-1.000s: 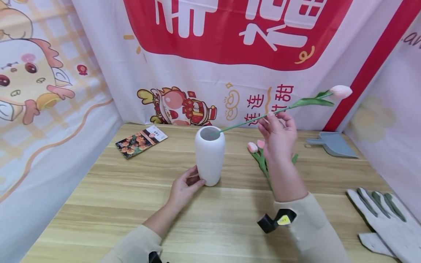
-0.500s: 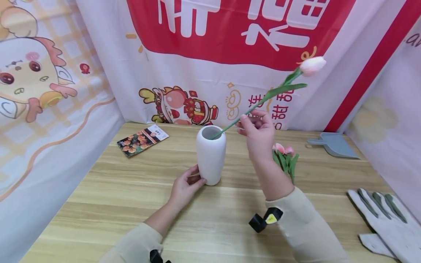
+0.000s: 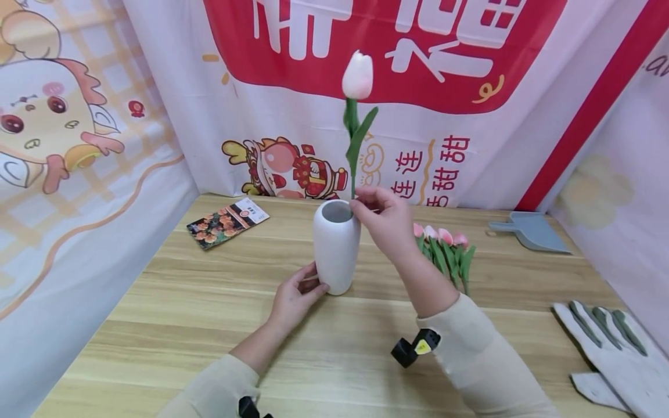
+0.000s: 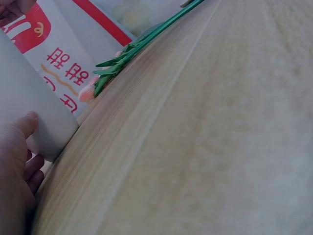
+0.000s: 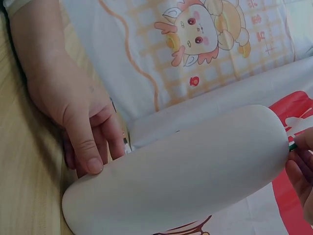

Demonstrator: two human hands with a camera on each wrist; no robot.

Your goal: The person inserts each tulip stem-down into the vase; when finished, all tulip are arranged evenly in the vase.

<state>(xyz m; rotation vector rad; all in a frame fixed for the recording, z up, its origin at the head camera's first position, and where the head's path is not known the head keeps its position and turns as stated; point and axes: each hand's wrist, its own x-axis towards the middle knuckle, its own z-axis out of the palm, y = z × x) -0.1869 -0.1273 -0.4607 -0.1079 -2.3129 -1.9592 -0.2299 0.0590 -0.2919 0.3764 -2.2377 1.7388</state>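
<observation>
Head view: the right hand [image 3: 384,223] pinches an upright tulip [image 3: 356,142] low on its stem, at the right side of the mouth of a white vase [image 3: 337,255]. The stem's lower end is hidden; depth inside cannot be determined. The left hand [image 3: 292,296] holds the upright vase near its base, thumb and fingers to either side. Judged risks: with support so low, sideways pressure on the rim could tip the vase; slackening the pinch could let the top-heavy tulip lean. Further out, loose tulips [image 3: 444,252] lie on the wooden table [image 3: 198,325] beside the right forearm [image 3: 430,287], where a lowered arm could disturb them.
</observation>
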